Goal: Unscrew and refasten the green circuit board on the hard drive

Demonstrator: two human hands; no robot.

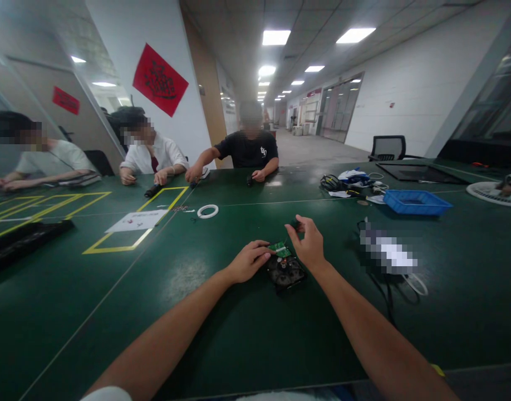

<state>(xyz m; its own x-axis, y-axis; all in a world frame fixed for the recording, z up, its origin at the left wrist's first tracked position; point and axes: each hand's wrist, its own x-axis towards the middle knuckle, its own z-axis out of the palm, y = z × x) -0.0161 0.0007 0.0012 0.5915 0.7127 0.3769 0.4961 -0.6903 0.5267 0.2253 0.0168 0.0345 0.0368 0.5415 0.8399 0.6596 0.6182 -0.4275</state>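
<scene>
A black round-cornered device (285, 274) with its inside exposed lies on the green table in front of me. At its far edge sits a green circuit board (279, 249). My left hand (250, 260) comes in from the left, its curled fingers gripping the board's left side; the thumb is beside the black housing. Above and to the right of the board, my right hand (309, 243) is raised with thumb and fingers pinched on a small dark part (295, 224), too small to name. A thin line seems to run from it towards the board.
To the right are a cable bundle with a blurred-out label (389, 253), a blue tray (417, 203) and a pile of wires and tools (351, 182). A white ring (207, 211) and a paper sheet (136, 220) lie left. Several people sit across the table.
</scene>
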